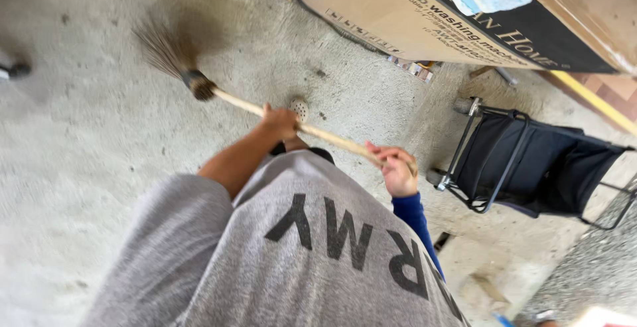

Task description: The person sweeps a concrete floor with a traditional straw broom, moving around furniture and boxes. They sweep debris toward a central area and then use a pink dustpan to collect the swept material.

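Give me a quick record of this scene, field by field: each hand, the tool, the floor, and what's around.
left hand: gripping the broom handle lower down, nearer the bristles
right hand: gripping the handle's upper end, blue sleeve
broom: wooden stick, dark fanned bristles blurred just above or on the floor
floor: rough grey concrete
drain cover: small, round, just behind the handle
folding chair: black, at right
cardboard box: large, at top

Open concrete floor (79,168) left; cardboard box (398,15) and black folding cart (531,168) crowd the right.
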